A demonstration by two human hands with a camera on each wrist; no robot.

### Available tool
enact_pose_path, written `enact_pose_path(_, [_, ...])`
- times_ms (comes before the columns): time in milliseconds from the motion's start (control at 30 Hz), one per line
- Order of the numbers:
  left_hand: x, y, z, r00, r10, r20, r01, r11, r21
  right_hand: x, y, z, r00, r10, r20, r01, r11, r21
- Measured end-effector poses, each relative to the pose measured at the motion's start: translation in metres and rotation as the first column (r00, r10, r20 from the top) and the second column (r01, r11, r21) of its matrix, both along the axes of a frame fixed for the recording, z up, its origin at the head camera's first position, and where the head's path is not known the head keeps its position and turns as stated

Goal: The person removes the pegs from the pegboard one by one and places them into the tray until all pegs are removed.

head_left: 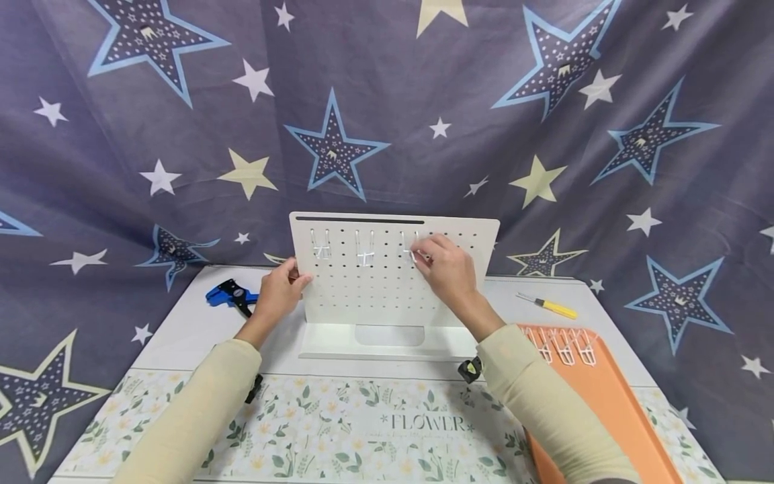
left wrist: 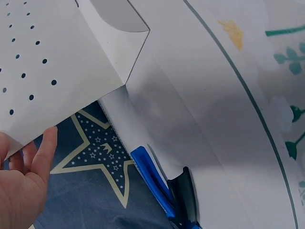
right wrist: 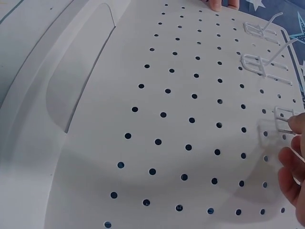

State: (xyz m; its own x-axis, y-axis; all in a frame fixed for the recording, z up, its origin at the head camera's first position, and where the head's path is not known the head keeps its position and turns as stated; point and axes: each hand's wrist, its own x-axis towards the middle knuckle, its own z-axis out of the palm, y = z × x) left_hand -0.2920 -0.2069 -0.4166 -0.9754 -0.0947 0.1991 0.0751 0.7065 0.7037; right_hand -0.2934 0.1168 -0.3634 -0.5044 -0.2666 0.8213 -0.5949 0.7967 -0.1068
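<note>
My right grip point(head_left: 446, 267) pinches a hook point(head_left: 409, 251) at the upright board point(head_left: 363, 315); my left grip point(head_left: 279, 290) clasps the board's left edge.

From my seat I see a dark curtain point(head_left: 417, 165) hung behind the white table point(head_left: 172, 333), printed with blue-edged, white and yellow stars point(head_left: 334, 149). At the table's back left lies a blue and black hand tool point(head_left: 232, 294), and on the right I can make out a yellow-handled screwdriver point(head_left: 551, 306), its shaft pointing left. Along the near side I see a flowered mat point(head_left: 326, 423) bearing the word FLOWER point(head_left: 428, 423).
</note>
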Motion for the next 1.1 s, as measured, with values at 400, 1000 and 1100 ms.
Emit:
enact_pose_path(400, [0.000,0.001,-0.003,1.000,-0.009,0.005,0.009,1.000,-0.005,0.008,0.008,-0.006,0.999,0.047,-0.019,-0.047,0.999,-0.009])
enact_pose_path(1000, [-0.001,0.001,-0.001,1.000,0.012,0.007,-0.012,1.000,-0.004,0.053,0.108,-0.019,0.951,0.012,0.309,-0.025,0.999,0.038])
enact_pose_path(1100, [-0.001,0.000,-0.001,1.000,0.003,0.000,-0.003,1.000,-0.011,0.060,0.126,-0.022,0.930,0.005,0.368,-0.022,0.999,0.042])
